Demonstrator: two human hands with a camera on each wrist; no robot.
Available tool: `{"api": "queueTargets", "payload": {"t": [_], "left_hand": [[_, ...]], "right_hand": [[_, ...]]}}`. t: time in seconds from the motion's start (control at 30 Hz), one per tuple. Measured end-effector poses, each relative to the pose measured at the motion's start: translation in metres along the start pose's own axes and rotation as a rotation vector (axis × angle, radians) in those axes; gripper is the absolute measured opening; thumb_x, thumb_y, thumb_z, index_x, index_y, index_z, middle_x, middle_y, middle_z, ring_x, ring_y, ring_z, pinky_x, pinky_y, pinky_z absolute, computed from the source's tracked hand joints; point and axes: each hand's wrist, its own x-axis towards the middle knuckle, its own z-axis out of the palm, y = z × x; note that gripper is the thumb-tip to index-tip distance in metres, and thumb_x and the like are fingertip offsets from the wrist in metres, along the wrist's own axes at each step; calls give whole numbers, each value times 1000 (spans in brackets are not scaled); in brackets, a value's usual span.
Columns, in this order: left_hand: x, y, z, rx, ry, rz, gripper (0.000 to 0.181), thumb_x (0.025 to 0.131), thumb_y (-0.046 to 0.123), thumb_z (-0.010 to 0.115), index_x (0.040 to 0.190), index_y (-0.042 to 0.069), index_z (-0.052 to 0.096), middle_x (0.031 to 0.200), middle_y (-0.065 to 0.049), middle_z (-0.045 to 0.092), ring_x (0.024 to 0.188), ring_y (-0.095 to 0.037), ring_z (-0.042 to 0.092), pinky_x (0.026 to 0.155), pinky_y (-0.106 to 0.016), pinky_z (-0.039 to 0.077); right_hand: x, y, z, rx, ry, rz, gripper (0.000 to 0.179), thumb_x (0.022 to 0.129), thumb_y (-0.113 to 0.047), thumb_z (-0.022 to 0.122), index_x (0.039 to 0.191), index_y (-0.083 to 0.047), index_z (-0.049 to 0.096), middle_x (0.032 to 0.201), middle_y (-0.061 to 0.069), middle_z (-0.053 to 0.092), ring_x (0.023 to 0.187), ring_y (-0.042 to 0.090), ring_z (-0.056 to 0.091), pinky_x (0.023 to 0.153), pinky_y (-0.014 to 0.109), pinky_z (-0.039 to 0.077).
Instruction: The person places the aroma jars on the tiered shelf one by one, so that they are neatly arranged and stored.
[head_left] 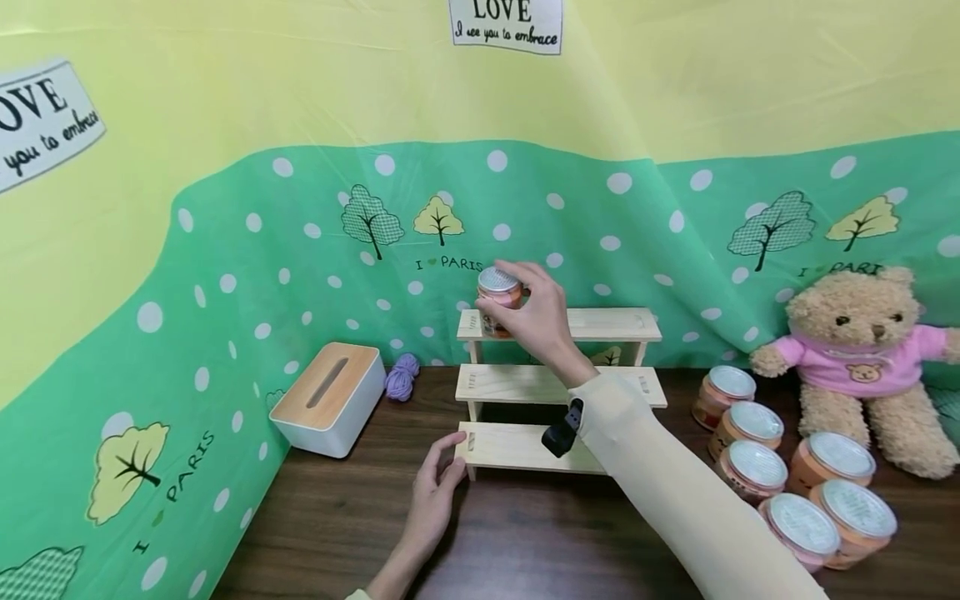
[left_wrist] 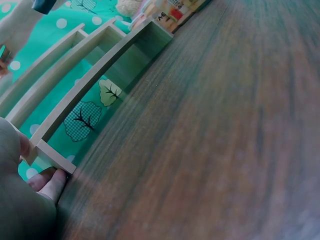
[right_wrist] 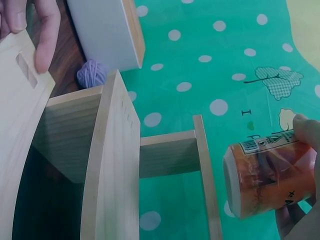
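My right hand (head_left: pixel 536 312) grips a small orange-labelled can (head_left: pixel 500 287) with a silvery lid. It is at the left end of the top board of a three-tier wooden stand (head_left: pixel 615 323). In the right wrist view a gap shows between the base of the can (right_wrist: pixel 272 175) and that top board (right_wrist: pixel 207 180). Low at the left, my left hand (head_left: pixel 433 487) holds the left end of the stand's bottom board (head_left: pixel 502 446). The left wrist view shows its thumb and fingers around the board's end support (left_wrist: pixel 56 157).
Several similar cans (head_left: pixel 753 467) stand grouped on the dark wooden table (head_left: pixel 337 533) at the right. A teddy bear (head_left: pixel 855 367) in a pink top sits behind them. On the left are a tissue box (head_left: pixel 330 400) and a ball of purple yarn (head_left: pixel 402 377). Patterned cloth (head_left: pixel 247 275) hangs behind.
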Motion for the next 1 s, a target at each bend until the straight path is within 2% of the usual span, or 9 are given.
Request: {"api": "queueTargets", "payload": {"t": [0.1, 0.17, 0.33, 0.4, 0.5, 0.57, 0.8, 1.0], "left_hand": [[0, -4, -2, 13, 0, 26, 36, 116, 17, 58, 149, 4, 62, 148, -17, 61, 107, -14, 68, 99, -25, 57], [0, -2, -1, 12, 3, -4, 36, 116, 16, 57, 150, 5, 61, 145, -17, 63, 105, -15, 68, 99, -26, 56], [1, 6, 1, 8, 18, -121, 37, 116, 11, 57, 152, 6, 60, 133, -21, 65, 103, -19, 68, 103, -29, 55], [1, 8, 2, 10, 21, -143, 38, 116, 9, 56, 153, 5, 59, 140, -22, 64, 108, -20, 68, 106, -31, 55], [2, 9, 3, 12, 29, -153, 38, 115, 7, 56, 153, 5, 59, 152, -22, 60, 116, -20, 65, 109, -34, 54], [2, 10, 3, 14, 34, -153, 38, 115, 6, 56, 152, 5, 60, 162, -18, 53, 122, -20, 63, 110, -35, 54], [2, 10, 2, 28, 34, -157, 37, 115, 7, 56, 152, 6, 60, 158, -18, 56, 117, -19, 65, 108, -32, 55], [3, 9, 3, 30, 36, -156, 37, 115, 8, 57, 152, 6, 61, 158, -17, 57, 114, -17, 65, 106, -29, 55]], "right_hand": [[1, 0, 3, 13, -2, 10, 64, 89, -18, 96, 146, -4, 71, 145, 16, 65, 125, 32, 65, 104, 48, 59], [2, 1, 4, 20, -1, 22, 61, 89, -18, 96, 144, -6, 73, 144, 15, 66, 125, 31, 65, 104, 48, 59], [0, 4, 6, 16, -7, 55, 56, 90, -16, 96, 141, -8, 74, 143, 13, 67, 125, 31, 65, 105, 48, 59], [0, 4, 6, 2, -17, 59, 56, 90, -17, 95, 141, -9, 74, 145, 13, 67, 126, 31, 65, 105, 49, 59], [0, 3, 5, -24, -35, 56, 56, 92, -20, 94, 143, -10, 73, 147, 13, 66, 128, 31, 65, 107, 49, 58], [1, 3, 5, -38, -45, 53, 56, 92, -22, 94, 143, -11, 73, 147, 13, 66, 128, 32, 65, 107, 49, 58], [1, 4, 5, -85, -66, 55, 58, 94, -24, 93, 146, -12, 71, 147, 14, 65, 130, 32, 64, 108, 51, 57], [0, 8, 6, -70, -58, 61, 60, 95, -24, 92, 149, -11, 69, 148, 18, 61, 133, 35, 61, 110, 56, 55]]}}
